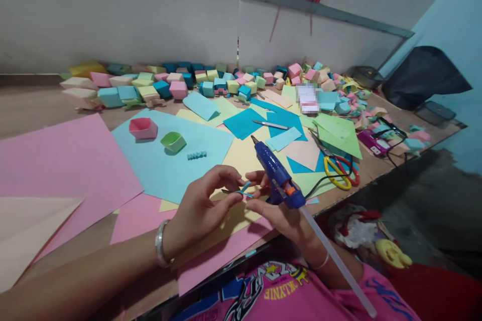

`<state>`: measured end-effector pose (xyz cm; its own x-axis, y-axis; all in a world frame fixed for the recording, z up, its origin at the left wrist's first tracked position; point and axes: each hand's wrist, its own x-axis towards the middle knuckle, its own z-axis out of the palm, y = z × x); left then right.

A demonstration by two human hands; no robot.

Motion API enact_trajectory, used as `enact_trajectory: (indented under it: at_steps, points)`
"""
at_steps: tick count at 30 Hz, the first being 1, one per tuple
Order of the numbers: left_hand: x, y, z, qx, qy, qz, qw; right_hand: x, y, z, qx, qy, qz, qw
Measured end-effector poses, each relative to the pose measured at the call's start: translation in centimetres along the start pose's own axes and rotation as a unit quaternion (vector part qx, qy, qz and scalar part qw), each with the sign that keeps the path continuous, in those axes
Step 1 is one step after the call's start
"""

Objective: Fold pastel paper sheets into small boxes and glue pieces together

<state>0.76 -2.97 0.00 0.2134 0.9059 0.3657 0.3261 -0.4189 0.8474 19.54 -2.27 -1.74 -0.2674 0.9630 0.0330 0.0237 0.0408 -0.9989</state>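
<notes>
My left hand (201, 208), with a bangle at the wrist, pinches a small blue paper strip (246, 188) between thumb and fingers. Close against it, my right hand (282, 220) grips a blue glue gun (273, 165), its nozzle pointing up and away and a long glue stick (335, 258) trailing from its back. The right fingertips are also at the strip; whether they grip it I cannot tell. Beyond the hands, a pink paper box (143, 129), a green paper box (173, 142) and a zigzag-folded blue strip (197, 155) rest on a light blue sheet (169, 173).
Scissors (337, 170), a cutter knife (270, 124) and blue paper pieces (244, 123) lie to the right. Many small paper houses (178, 90) line the wall. A purple device (374, 143) with a cord sits near the table's right edge. Pink sheets (71, 160) cover the left.
</notes>
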Motion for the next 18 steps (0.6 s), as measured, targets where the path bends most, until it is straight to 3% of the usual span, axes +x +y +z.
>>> enact_trajectory:
  at_steps: [7,13,18]
  points:
    - [0.4,0.4,0.0,0.014,-0.034,0.021,0.999,0.6,-0.6,0.2,-0.046,0.02,-0.012,0.999]
    - [0.4,0.3,-0.1,0.034,-0.048,0.037,0.998,0.7,-2.7,0.3,-0.026,0.021,0.036,0.999]
    - [0.1,-0.2,-0.3,0.076,-0.05,0.086,0.992,0.9,-2.8,-0.1,-0.007,-0.013,0.092,0.996]
